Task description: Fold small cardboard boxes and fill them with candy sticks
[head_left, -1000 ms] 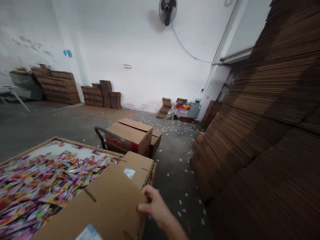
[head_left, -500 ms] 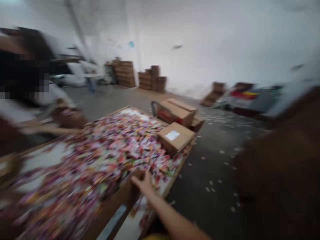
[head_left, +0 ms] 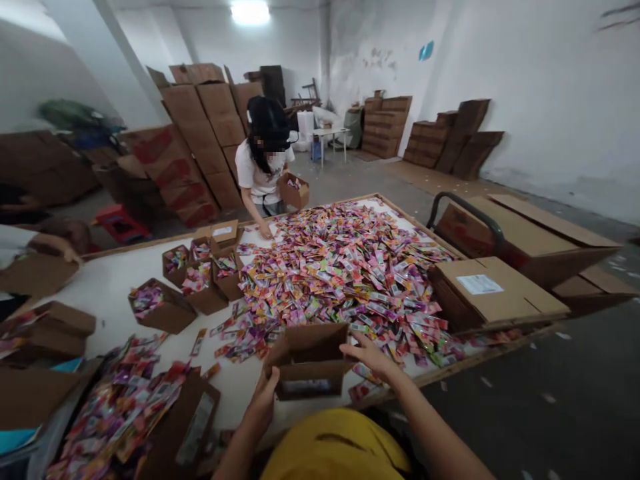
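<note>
I see the left hand (head_left: 263,398) and right hand (head_left: 373,355), fingers gripping opposite ends of an open-topped carton (head_left: 310,385) at six o'clock, probably keeping its mouth upward beside the packet heap (head_left: 330,280) at twelve. A white table (head_left: 117,275) lies beneath; a co-worker (head_left: 257,177) stands at eleven, a pale wall (head_left: 540,100) at one.

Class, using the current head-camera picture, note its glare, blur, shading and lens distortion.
Head view, top: the ceiling light glares white; head view, upper left: the pillar leans, probably wide-angle distortion, and the green bundle looks soft; head view, lower right: the floor is dim; head view, lower middle: the open box is clearer, its label unreadable.
</note>
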A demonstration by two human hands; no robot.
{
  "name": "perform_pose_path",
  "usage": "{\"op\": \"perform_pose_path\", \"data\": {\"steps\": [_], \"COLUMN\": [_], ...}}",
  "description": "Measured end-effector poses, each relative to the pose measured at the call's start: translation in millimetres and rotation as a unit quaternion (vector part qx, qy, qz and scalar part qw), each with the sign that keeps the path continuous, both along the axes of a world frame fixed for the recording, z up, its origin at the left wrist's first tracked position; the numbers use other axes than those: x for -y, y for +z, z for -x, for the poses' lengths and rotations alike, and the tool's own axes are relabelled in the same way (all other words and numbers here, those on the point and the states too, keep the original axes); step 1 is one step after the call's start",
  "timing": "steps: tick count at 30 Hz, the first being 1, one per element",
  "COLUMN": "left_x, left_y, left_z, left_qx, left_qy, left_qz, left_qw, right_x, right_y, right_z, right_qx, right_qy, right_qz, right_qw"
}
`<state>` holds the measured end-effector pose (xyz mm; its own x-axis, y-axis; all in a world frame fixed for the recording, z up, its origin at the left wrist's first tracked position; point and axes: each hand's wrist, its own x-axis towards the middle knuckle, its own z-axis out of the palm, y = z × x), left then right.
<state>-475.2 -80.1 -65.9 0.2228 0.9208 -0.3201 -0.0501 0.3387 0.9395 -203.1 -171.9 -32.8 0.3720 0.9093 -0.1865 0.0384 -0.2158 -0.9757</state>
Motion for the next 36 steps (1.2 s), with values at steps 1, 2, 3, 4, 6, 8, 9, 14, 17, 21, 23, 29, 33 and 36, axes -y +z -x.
{"op": "perform_pose_path", "data": {"steps": [1, 2, 3, 4, 6, 8, 9, 14, 17, 21, 23, 29, 33, 36], "left_x": [1.6, 2.4, 2.5, 2.3, 1.3, 0.3, -0.2, 2.5, 13.3, 22.7, 21.4, 11.7, -1.6, -15.2], "left_y": [0.9, 3.0, 6.3, 10.0, 16.9, 19.6, 18.6, 0.5, -7.8, -10.6, -8.9, 8.3, 25.7, 33.8], "left_z": [-2.8, -5.6, -7.9, -9.4, -8.5, -2.2, 2.5, 20.4, 15.7, 6.5, 6.3, 7.5, -6.1, -21.3], "left_qx": [-0.001, -0.018, -0.048, -0.082, -0.139, -0.186, -0.207, -0.22, -0.171, -0.138, -0.211, -0.397, -0.471, -0.466], "left_qy": [-0.005, -0.01, -0.02, -0.038, -0.115, -0.209, -0.237, -0.172, -0.052, 0.061, 0.062, -0.223, -0.339, -0.451], "left_qz": [-0.007, -0.037, -0.087, -0.15, -0.275, -0.334, -0.337, -0.272, -0.206, -0.162, -0.225, -0.503, -0.515, -0.468], "left_qw": [1.0, 0.999, 0.995, 0.985, 0.944, 0.9, 0.888, 0.921, 0.962, 0.975, 0.949, 0.735, 0.631, 0.601], "right_x": [1.5, 2.4, 2.6, 2.1, -0.7, -5.8, -9.1, -27.0, -26.3, -7.6, 3.4, 14.3, 12.9, 12.3], "right_y": [-5.8, -12.8, -20.7, -28.9, -44.4, -54.9, -57.2, -29.4, 2.2, 18.1, 13.1, -11.4, -20.6, -22.4], "right_z": [1.3, 3.6, 6.7, 10.3, 17.8, 23.7, 25.5, 24.6, 23.9, 33.1, 42.8, 66.1, 69.9, 74.8], "right_qx": [-0.004, -0.003, 0.008, 0.03, 0.102, 0.175, 0.195, 0.184, 0.209, 0.283, 0.321, 0.41, 0.46, 0.469], "right_qy": [0.031, 0.05, 0.052, 0.038, 0.004, -0.012, -0.008, 0.045, 0.11, 0.182, 0.201, 0.211, 0.2, 0.201], "right_qz": [0.003, 0.012, 0.029, 0.056, 0.117, 0.148, 0.145, -0.002, -0.08, -0.101, -0.092, -0.065, -0.06, -0.048], "right_qw": [1.0, 0.999, 0.998, 0.997, 0.988, 0.973, 0.97, 0.982, 0.968, 0.936, 0.921, 0.885, 0.863, 0.859]}}
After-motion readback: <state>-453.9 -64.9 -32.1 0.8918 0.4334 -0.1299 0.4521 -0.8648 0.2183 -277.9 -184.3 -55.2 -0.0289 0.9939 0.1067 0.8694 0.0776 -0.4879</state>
